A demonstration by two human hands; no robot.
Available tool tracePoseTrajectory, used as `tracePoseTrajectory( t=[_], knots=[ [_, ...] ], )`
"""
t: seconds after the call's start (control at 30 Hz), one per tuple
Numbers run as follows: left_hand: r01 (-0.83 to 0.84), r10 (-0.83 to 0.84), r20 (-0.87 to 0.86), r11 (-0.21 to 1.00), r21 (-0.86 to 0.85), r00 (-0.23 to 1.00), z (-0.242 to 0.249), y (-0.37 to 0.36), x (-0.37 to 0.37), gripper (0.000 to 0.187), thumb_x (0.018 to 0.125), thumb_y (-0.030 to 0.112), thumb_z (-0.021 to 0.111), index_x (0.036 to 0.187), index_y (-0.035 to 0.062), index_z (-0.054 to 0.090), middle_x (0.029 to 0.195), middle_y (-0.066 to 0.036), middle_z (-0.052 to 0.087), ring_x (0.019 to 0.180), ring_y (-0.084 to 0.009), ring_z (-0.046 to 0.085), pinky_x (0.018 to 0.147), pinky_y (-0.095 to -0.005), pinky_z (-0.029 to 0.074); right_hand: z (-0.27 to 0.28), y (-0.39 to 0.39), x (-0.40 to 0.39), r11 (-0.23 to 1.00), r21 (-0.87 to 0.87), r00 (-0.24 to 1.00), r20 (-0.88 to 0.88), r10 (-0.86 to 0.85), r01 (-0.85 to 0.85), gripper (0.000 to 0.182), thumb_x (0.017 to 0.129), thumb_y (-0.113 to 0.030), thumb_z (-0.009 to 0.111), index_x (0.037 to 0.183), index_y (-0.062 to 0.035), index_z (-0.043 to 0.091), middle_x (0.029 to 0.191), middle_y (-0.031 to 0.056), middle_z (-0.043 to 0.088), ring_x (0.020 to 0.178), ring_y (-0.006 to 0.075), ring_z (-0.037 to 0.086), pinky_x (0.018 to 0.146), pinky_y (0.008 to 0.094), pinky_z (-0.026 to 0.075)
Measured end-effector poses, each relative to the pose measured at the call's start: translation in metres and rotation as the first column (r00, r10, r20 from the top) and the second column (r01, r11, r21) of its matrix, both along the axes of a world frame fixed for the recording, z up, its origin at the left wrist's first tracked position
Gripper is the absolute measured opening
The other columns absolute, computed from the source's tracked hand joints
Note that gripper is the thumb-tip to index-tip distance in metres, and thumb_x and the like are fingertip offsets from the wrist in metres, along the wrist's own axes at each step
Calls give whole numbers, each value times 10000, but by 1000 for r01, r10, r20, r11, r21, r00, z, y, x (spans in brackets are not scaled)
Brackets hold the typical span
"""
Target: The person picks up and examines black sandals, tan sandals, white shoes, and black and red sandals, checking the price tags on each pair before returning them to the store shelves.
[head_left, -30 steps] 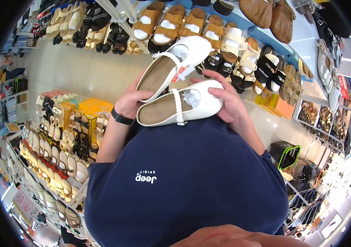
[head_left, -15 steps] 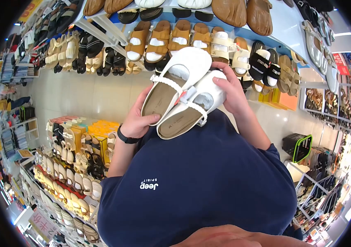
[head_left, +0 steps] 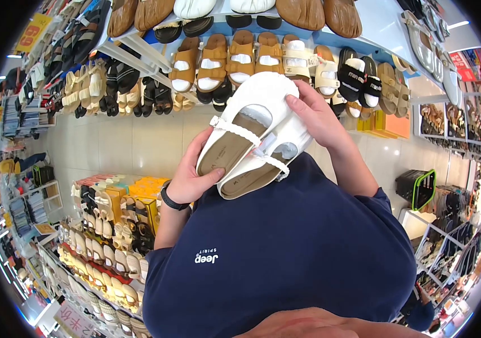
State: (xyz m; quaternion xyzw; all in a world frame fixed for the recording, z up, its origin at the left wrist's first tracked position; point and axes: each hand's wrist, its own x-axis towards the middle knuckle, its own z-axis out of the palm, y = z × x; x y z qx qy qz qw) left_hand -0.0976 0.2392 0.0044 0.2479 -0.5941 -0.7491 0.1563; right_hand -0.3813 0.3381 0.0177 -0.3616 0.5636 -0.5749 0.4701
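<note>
A pair of white backless shoes with braided straps and brown insoles is held in front of my chest. The upper-left shoe [head_left: 268, 93] overlaps part of the lower-right shoe [head_left: 294, 135]. My left hand [head_left: 192, 177], with a dark wristband, grips the heel end of the upper-left shoe, its thumb on the insole. My right hand [head_left: 319, 115] closes around the toe ends from the right, its thumb on the upper-left shoe's toe; some of its fingers are hidden behind. A small pale tag [head_left: 264, 143] sits between the two shoes.
Ahead stands a display shelf [head_left: 384, 34] with brown and white shoes on top and tan sandals [head_left: 212, 62] below. Sandal racks [head_left: 99, 259] and yellow boxes [head_left: 144, 188] are at the lower left. A black basket with a green rim [head_left: 415, 188] rests at the right.
My right thumb has shifted from the lower-right shoe onto the toe of the upper-left one. The pair sits slightly lower in view, and the lower-right toe is more covered.
</note>
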Motion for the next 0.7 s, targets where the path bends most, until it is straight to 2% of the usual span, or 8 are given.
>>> tracePoseTrajectory(
  t=[0.17, 0.27, 0.37, 0.47, 0.5, 0.6, 0.63, 0.7],
  knots=[
    [46, -46, -1, 999, -9, 999, 4, -1, 2, 830, 766, -42, 649, 1459, 8, 194, 1406, -154, 384, 1313, -217, 381, 1080, -353, 314, 2, 6, -1, 998, -49, 998, 33, 50, -48, 367, 970, -185, 556, 1272, 5, 471, 1052, 31, 614, 924, 74, 574, 784, 238, 480],
    [72, -46, -137, 978, 194, 989, -10, -4, 9, 803, 831, 147, 671, 1458, 14, 187, 1422, -158, 364, 1326, -235, 375, 1092, -370, 309, -1, 5, 2, 996, -79, 994, 100, 40, -32, 365, 970, -184, 557, 1270, 5, 470, 1047, 29, 615, 916, 68, 573, 778, 229, 478],
    [207, 35, -412, 824, 527, 910, -14, -9, 9, 795, 910, 459, 546, 1470, 21, 190, 1464, -182, 331, 1353, -274, 356, 1105, -410, 304, 1, 8, -1, 996, -82, 997, 64, 42, -37, 365, 969, -181, 557, 1270, 5, 469, 1044, 29, 616, 910, 69, 574, 775, 231, 480],
    [171, -23, -227, 735, 656, 973, -38, -21, 12, 867, 910, 653, 356, 1484, 25, 187, 1504, -192, 286, 1376, -315, 326, 1115, -451, 291, 0, 7, -1, 990, -132, 993, 105, 57, -43, 363, 967, -180, 562, 1265, 7, 472, 1042, 30, 617, 911, 67, 572, 774, 233, 480],
    [344, -67, -391, 625, 700, 918, -61, -28, 11, 861, 913, 656, 332, 1496, 41, 179, 1518, -186, 269, 1386, -323, 309, 1118, -458, 285, -1, 7, -1, 988, -145, 994, 93, 60, -46, 367, 965, -180, 564, 1267, 7, 471, 1043, 30, 616, 910, 66, 571, 774, 233, 480],
    [411, 98, -540, 541, 734, 836, -80, -12, -12, 875, 898, 669, 357, 1502, 65, 170, 1521, -178, 264, 1382, -331, 315, 1125, -465, 275, -1, 3, -3, 982, -184, 997, 53, 64, -54, 373, 961, -177, 570, 1269, 8, 470, 1040, 28, 612, 904, 64, 566, 771, 233, 478],
    [255, 66, -395, 666, 701, 916, -66, -7, -22, 972, 829, 733, 428, 1508, 88, 164, 1525, -176, 252, 1381, -334, 314, 1131, -470, 271, -1, 2, -3, 979, -194, 997, 38, 63, -54, 371, 960, -173, 571, 1268, 8, 471, 1037, 27, 611, 900, 62, 564, 771, 233, 478],
    [298, -6, -431, 732, 612, 902, -48, -6, -44, 1055, 759, 822, 391, 1505, 111, 169, 1517, -178, 257, 1366, -361, 326, 1108, -503, 316, 0, 0, -6, 981, -188, 999, -9, 52, -53, 367, 957, -165, 572, 1265, 9, 475, 1030, 26, 608, 895, 61, 560, 771, 232, 476]
  ],
)
